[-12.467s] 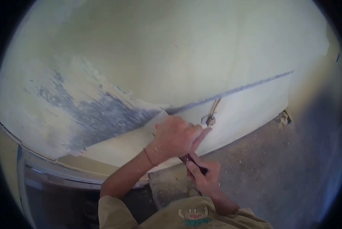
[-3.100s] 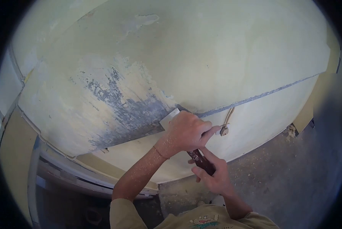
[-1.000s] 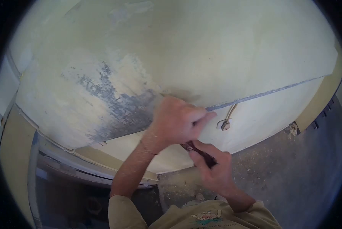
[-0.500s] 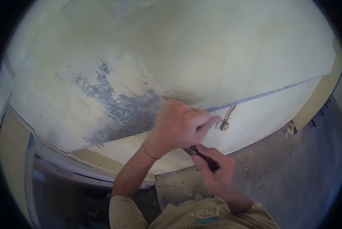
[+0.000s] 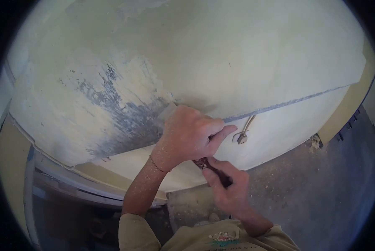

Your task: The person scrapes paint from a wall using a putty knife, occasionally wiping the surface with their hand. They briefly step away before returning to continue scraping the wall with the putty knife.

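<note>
My left hand (image 5: pixel 189 134) is closed around the upper part of a scraper, its knuckles against the pale painted surface. Lower and to the right, my right hand (image 5: pixel 229 188) grips the dark brown handle of the scraper (image 5: pixel 202 163). A light, flat piece that looks like the blade shows left of my left knuckles, against the surface; the rest is hidden by the hand. Beside it lies a rough patch (image 5: pixel 129 117) where the cream coating (image 5: pixel 83 121) is scraped away and dark grey shows through.
Under the grey lower edge (image 5: pixel 288 102) of the painted surface, a cable with a fitting (image 5: pixel 242 137) hangs before a white lower wall (image 5: pixel 275 142). Crumbs litter the grey floor (image 5: pixel 296 188). A ledge (image 5: pixel 83 188) runs along the lower left.
Both hands and the scraper have shifted slightly left and up in view. More of the light blade-like piece shows beside my left hand. The grip looks the same.
</note>
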Demonstrator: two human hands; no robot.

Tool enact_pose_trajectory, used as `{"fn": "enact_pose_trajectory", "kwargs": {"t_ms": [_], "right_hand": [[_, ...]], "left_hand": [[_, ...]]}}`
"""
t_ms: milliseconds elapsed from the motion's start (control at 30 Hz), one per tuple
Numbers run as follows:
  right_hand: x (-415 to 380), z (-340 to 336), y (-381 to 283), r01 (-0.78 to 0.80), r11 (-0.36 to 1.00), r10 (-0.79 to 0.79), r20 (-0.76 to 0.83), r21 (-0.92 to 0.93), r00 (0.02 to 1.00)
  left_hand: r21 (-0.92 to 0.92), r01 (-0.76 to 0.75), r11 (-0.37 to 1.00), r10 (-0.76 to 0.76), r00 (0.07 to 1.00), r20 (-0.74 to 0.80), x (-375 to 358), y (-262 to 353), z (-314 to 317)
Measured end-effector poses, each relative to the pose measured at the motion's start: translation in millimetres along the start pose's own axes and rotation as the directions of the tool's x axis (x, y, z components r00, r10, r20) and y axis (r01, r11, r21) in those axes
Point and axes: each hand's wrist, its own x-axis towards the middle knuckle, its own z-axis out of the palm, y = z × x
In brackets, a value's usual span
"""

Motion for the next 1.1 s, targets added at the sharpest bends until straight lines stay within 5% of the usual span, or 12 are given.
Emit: {"fn": "enact_pose_trajectory", "kwargs": {"t_ms": [233,567,633,1100], "right_hand": [[-14,-24,11,-0.069,0.994,0.070,0.018,-0.083,0.997],[-3,-11,13,-0.009,1.000,0.009,-0.052,0.003,0.999],[12,1,-4,0.188,0.980,-0.189,-0.002,-0.072,0.982],[-11,-17,-3,-0.075,0.997,0.075,-0.017,-0.032,0.997]], "left_hand": [[-0.102,0.045,0.994,-0.042,0.999,0.031,-9,8,32],[-0.014,-0.052,0.999,0.052,0.998,0.034,-1,-1,24],[0.011,0.010,1.000,-0.010,0.999,-0.043,6,-4,-3],[-0.105,-0.023,0.994,0.027,0.999,0.037,3,4,21]]}}
